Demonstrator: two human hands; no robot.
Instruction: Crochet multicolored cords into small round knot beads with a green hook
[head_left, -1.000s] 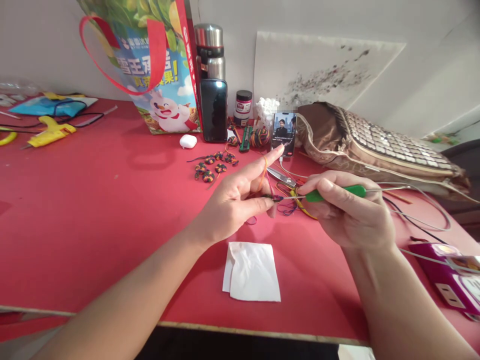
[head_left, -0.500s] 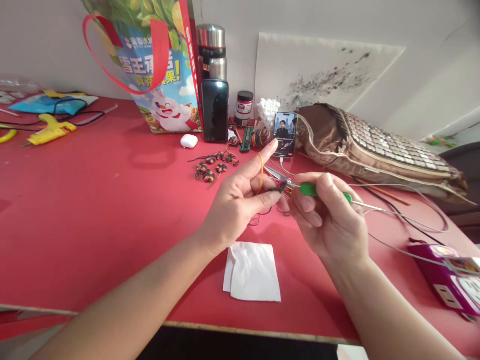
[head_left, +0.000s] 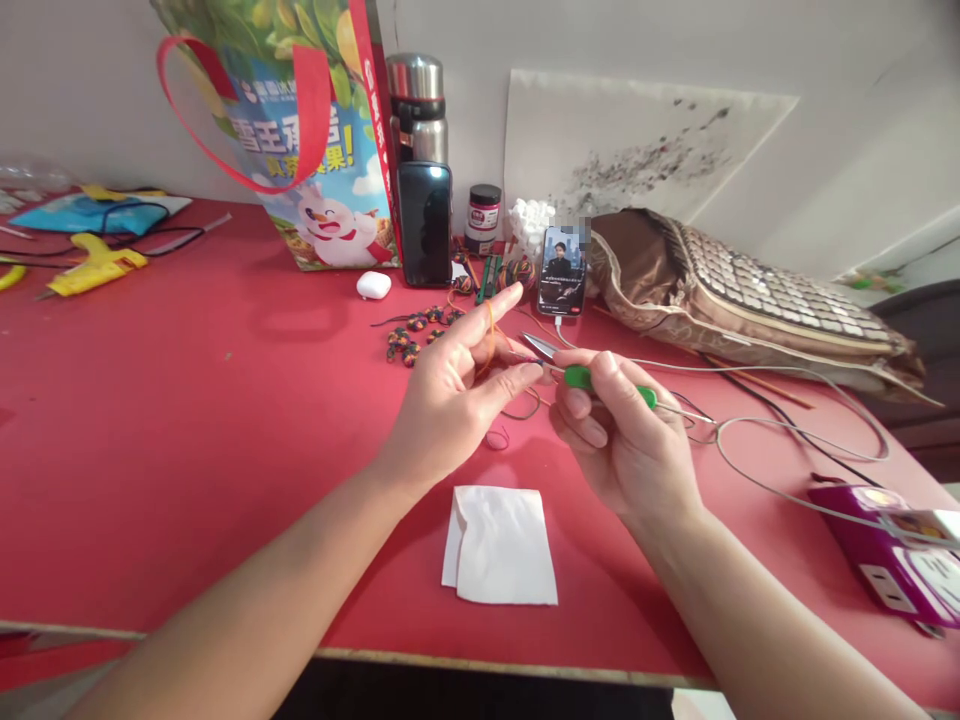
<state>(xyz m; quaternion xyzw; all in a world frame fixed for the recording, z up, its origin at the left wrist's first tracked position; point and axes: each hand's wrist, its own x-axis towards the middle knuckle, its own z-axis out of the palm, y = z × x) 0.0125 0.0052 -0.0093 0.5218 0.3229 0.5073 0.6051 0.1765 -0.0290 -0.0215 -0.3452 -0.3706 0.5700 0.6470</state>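
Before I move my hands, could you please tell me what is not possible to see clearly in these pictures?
Head view: tip of the green-handled hook, hidden at the fingers of the left hand.
Head view: handles of the scissors, behind the right hand.
Head view: label text on the jar, too small.
Head view: top of the shopping bag, cut off by the upper edge.

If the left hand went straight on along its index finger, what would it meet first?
Probably the lit phone, though the multicoloured yarn ball sits right by that line; depth is unclear from one view.
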